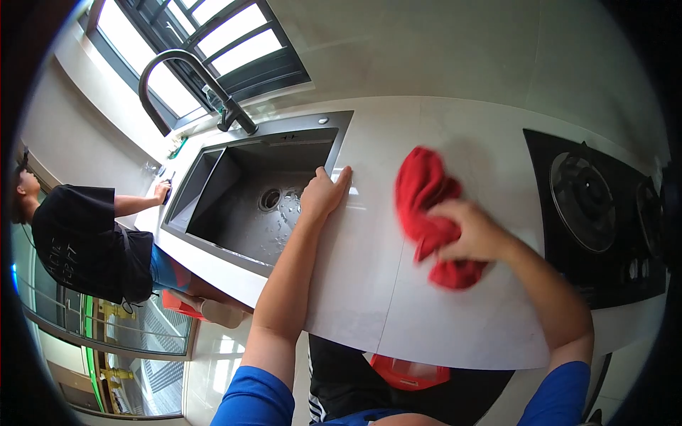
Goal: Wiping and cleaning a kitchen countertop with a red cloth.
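Observation:
My right hand [471,229] grips a crumpled red cloth [426,191] on the white countertop [362,287], between the sink and the stove; hand and cloth are slightly blurred. My left hand [323,193] rests on the right rim of the dark metal sink [256,213], holding nothing, with its thumb pointing away from the fingers. Water drops lie around the drain [270,199] in the basin.
A black gooseneck faucet [197,61] rises behind the sink. At the right is a black glass gas stove [586,213]. Another person [85,239] stands at the counter's left end, one hand on a dark object. A red container [410,373] is below the front edge.

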The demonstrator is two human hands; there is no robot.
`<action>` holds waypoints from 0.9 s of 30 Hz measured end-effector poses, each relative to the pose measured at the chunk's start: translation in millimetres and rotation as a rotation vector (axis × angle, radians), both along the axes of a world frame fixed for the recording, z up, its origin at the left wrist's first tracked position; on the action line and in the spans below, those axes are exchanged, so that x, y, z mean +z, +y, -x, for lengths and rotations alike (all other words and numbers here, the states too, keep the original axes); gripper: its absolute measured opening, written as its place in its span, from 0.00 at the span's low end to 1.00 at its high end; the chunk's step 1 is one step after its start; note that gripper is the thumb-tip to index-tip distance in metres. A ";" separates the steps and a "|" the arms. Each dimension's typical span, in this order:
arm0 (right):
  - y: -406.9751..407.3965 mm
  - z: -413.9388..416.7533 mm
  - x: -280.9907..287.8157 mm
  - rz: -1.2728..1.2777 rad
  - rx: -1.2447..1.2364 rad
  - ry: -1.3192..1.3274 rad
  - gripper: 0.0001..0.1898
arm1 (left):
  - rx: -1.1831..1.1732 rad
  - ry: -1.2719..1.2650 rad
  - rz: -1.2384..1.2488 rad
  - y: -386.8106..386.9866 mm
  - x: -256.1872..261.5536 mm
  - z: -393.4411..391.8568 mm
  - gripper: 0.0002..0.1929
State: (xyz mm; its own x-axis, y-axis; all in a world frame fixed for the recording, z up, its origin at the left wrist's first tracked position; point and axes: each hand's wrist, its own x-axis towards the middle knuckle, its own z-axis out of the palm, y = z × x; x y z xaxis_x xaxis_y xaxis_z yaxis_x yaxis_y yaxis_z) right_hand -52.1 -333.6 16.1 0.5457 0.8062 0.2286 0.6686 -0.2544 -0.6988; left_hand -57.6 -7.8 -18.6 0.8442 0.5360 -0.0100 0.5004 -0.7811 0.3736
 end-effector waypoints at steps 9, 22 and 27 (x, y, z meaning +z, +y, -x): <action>13.8 26.9 14.1 0.149 0.515 0.285 0.32 | -0.007 -0.010 -0.007 2.6 -2.3 -0.9 0.44; -27.5 -66.5 -28.9 -0.415 -0.654 0.125 0.27 | 0.003 0.010 0.009 -2.6 2.0 -0.3 0.43; 6.2 0.7 -4.4 -0.074 0.037 0.019 0.31 | 0.007 -0.010 -0.013 0.1 -2.4 -1.3 0.43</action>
